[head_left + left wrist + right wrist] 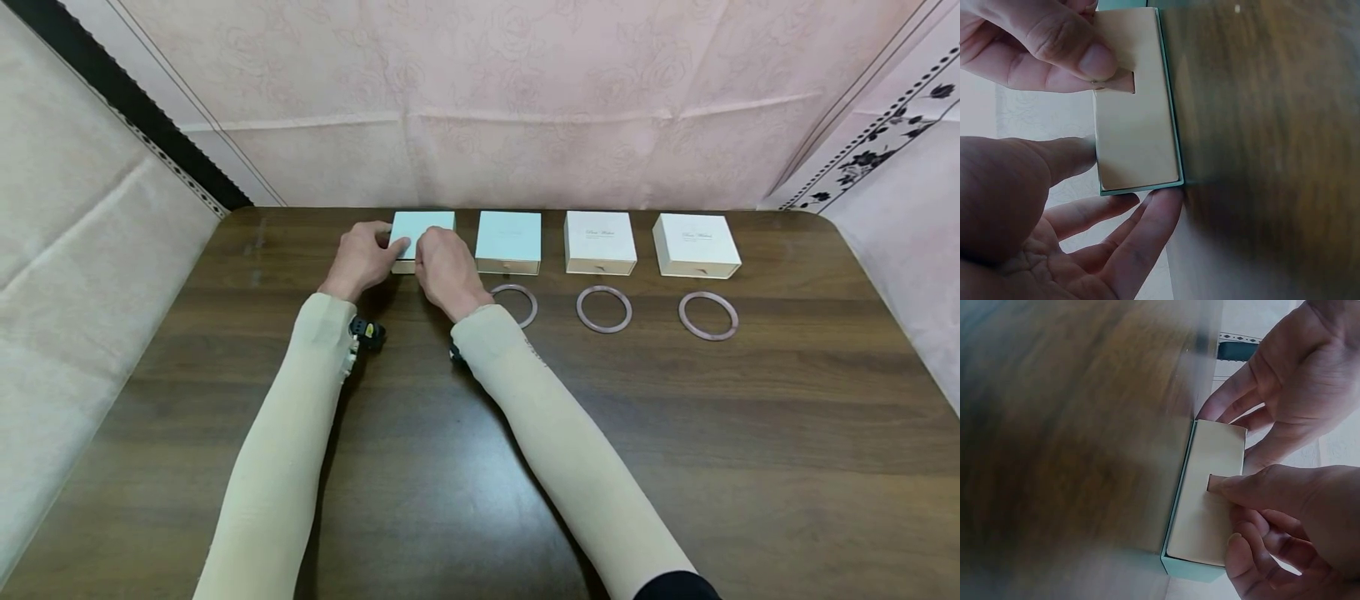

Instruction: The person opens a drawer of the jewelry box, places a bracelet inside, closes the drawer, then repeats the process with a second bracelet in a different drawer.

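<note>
At the table's far edge, my left hand [358, 260] grips the left side of a light-blue drawer box [420, 223], its thumb on the top and its other fingers along the side. My right hand [450, 273] is at the front of the same box. Between its thumb and a finger it pinches a small ribbon-like pull tab [1122, 82] on the cream drawer front [1200, 531]. In both wrist views that drawer front sits within the blue sleeve. The box's contents are hidden.
Right of my hands stand another light-blue box [508, 235] and two white boxes [600, 237], [697, 242] in a row. Before them lie three pale purple bangles [534, 307], [627, 312], [735, 317], the leftmost partly behind my right wrist. Patterned cloth [525, 158] hangs behind the wooden table [420, 467].
</note>
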A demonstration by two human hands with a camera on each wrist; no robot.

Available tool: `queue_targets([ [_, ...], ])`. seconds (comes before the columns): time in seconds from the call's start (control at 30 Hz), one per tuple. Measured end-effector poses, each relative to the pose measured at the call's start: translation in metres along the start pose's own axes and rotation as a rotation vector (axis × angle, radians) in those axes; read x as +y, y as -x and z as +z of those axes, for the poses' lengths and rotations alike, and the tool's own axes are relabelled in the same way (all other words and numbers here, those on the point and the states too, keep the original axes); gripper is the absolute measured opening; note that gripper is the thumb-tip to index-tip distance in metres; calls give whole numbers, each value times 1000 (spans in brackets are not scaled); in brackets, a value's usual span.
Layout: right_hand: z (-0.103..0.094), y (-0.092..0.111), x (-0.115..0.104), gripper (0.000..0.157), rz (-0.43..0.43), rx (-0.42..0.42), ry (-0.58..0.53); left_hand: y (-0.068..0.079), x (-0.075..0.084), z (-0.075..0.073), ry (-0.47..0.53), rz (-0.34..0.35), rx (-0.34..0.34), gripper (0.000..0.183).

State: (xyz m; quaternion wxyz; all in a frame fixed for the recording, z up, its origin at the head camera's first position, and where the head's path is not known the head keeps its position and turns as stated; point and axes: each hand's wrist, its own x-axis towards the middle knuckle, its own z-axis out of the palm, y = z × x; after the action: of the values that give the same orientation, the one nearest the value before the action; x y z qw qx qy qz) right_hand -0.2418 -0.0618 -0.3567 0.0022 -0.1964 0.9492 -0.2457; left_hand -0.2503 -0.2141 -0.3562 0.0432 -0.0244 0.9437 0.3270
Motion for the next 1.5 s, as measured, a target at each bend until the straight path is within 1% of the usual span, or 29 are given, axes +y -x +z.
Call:
queue_targets([
  [0.27, -1, 1, 1, 32, -3, 4, -8, 0, 1, 1, -11, 13, 7, 47],
  [0.5, 0, 2, 3, 30, 21, -12, -27, -1, -1, 5, -25, 25, 5, 45],
  [0.7, 1, 2, 3, 33, 18, -8, -31, -1, -2, 5, -17, 21, 5, 46],
  [0.87, 0, 2, 2, 35, 26, -11, -60, -2, -2, 3, -7, 21, -2, 48],
  [0.93, 0, 2, 2, 33, 29, -12, -70, -1, -2, 3, 1, 20, -3, 48],
  [1.1, -1, 1, 2, 31, 33, -20, -86, -1, -2, 2, 6, 18, 1, 44],
  [1.23, -2, 3, 3, 33, 9, -19, -101, 0, -2, 2, -4, 25, 15, 39],
  [1.33, -4, 4, 6, 29, -8, 0, -118, 1, -2, 1, -8, 29, 19, 38],
  [1.5, -8, 3, 10, 16, 12, 38, -111, 1, -1, 0, -13, 26, 12, 39],
])
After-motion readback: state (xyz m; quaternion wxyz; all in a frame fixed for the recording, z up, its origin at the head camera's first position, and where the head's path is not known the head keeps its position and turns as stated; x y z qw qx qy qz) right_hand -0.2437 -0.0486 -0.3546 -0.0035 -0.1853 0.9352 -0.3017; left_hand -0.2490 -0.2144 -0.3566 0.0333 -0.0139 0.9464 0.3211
